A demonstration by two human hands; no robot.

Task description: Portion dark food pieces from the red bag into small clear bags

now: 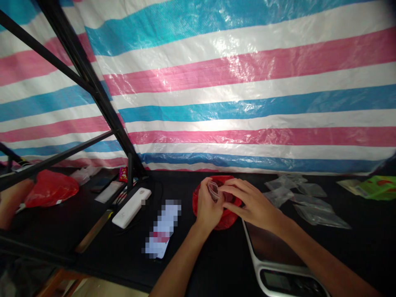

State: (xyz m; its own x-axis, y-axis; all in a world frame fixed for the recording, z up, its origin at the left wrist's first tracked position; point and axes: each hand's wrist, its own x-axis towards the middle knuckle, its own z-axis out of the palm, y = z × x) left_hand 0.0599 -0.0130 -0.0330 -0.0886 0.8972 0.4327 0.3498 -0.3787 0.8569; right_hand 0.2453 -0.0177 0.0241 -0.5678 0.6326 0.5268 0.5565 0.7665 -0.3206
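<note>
Over a red plastic bag [227,221] on the black table, my left hand [208,208] is closed round a small clear plastic bag [213,189], its mouth facing up. My right hand [247,202] is at the right side of that small bag, fingers curved and thumb apart from them, fingertips at or close to its edge. Whether anything lies between the right fingertips cannot be made out. The contents of the red bag are mostly hidden behind both hands. Beneath my right forearm is a kitchen scale [272,246] with a silver rim.
Several clear plastic bags [318,210] lie at right, near a green packet [379,187]. Left are a phone [163,231], a white power bank [131,208] and a knife [94,232]. Beyond a black metal frame [102,99], another person's hand [15,202] is beside a red bag [54,189].
</note>
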